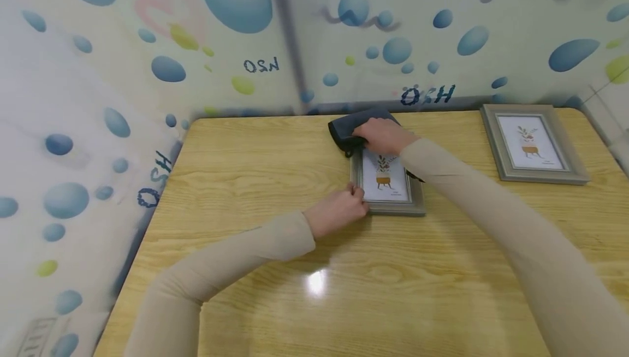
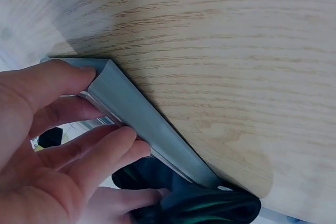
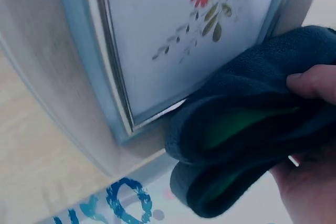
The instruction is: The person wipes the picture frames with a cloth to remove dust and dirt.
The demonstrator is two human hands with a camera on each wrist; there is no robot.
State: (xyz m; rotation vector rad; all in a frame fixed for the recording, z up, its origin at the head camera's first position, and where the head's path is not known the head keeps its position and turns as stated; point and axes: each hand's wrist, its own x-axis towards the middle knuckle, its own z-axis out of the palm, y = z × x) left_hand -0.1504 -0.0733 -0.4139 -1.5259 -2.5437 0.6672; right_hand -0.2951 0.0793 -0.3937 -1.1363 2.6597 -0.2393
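A picture frame [image 1: 397, 208] with a grey-beige border and a plant print lies face up on the wooden table. Thumb and bent fingers of my left hand [image 1: 339, 211] grip its near left corner; the left wrist view shows the thumb on the corner and the fingertips along the border's inner edge [image 2: 137, 116]. My right hand [image 1: 384, 136] holds a folded dark blue cloth [image 1: 346, 126] over the far end of the frame, covering that end in the head view. In the right wrist view the cloth [image 3: 247, 90] touches the border beside the print, its folds pinched between thumb and fingers.
A second, similar picture frame [image 1: 540, 176] lies face up at the table's far right. The wooden table [image 1: 255, 166] meets a wall [image 1: 221, 89] patterned with blue and green drops at its far edge, with more patterned wall on the left.
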